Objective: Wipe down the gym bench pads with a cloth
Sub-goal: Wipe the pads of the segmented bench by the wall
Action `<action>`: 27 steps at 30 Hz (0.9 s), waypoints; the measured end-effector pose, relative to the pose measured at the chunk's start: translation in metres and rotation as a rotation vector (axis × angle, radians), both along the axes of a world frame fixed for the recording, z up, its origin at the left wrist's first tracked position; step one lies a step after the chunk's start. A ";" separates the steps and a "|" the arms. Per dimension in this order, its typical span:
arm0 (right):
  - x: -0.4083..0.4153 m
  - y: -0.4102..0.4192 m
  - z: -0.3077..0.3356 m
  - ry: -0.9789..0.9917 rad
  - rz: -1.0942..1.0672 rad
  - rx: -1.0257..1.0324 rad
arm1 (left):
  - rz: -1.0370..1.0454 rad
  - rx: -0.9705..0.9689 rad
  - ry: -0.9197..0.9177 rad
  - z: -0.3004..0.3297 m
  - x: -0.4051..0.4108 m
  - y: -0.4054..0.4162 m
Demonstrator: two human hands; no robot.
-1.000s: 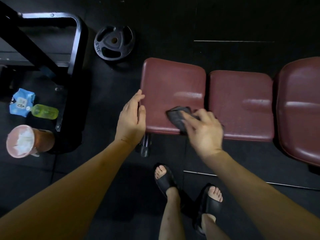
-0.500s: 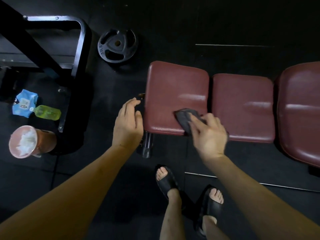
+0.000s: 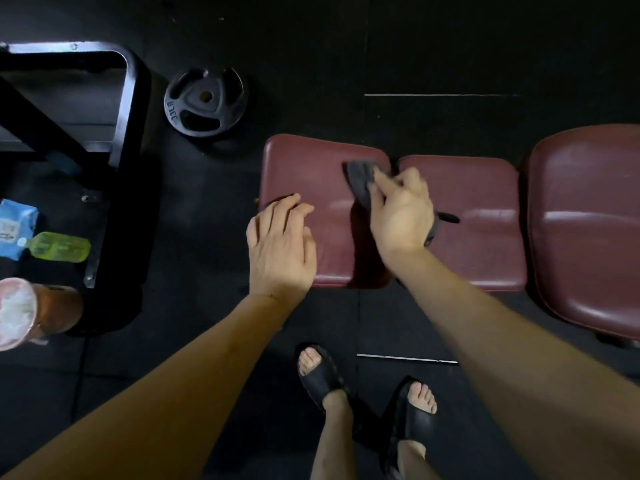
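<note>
Three maroon bench pads (image 3: 460, 258) run across the frame's right half. The right hand (image 3: 401, 213) pinches a grey cloth (image 3: 360, 178) against the leftmost pad's upper right corner. The left hand (image 3: 280, 244), fingers spread, rests on that pad's left edge. One weight plate (image 3: 205, 101) lies upper left; one green bottle (image 3: 59, 247), one blue packet (image 3: 14, 226) and one cup (image 3: 20, 313) sit at far left.

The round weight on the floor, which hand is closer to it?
Left. The left hand rests on the pad's near-left corner, nearest the weight. The right hand, holding the cloth, is farther right.
</note>
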State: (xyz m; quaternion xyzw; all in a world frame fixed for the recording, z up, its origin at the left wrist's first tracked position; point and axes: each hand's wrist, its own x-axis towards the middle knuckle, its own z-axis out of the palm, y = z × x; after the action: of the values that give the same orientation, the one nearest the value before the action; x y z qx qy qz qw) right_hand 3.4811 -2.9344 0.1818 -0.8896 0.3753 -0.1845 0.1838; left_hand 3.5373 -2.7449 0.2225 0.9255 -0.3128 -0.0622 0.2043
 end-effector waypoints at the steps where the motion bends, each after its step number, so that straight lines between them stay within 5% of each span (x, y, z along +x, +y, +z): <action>1: -0.020 0.009 -0.002 0.001 0.066 -0.010 | 0.008 0.007 -0.003 0.001 0.000 -0.001; 8: -0.119 0.024 -0.001 0.018 0.318 0.169 | -0.039 0.077 -0.024 0.005 -0.009 -0.010; 12: -0.136 -0.015 -0.002 -0.055 0.177 0.094 | -0.129 0.130 -0.045 0.002 -0.007 -0.039; 17: -0.099 -0.082 -0.004 -0.057 -0.036 0.029 | -0.243 0.149 -0.049 -0.006 -0.004 -0.094; 27: -0.033 -0.099 -0.032 0.086 0.052 -0.208 | -0.308 0.210 -0.103 -0.042 0.010 -0.125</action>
State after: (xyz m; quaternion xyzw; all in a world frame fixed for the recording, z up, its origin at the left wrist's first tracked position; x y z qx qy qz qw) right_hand 3.4479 -3.0339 0.1501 -0.9204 0.3384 -0.1793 0.0790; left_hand 3.5476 -2.8698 0.1801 0.8849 -0.4524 -0.0777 0.0784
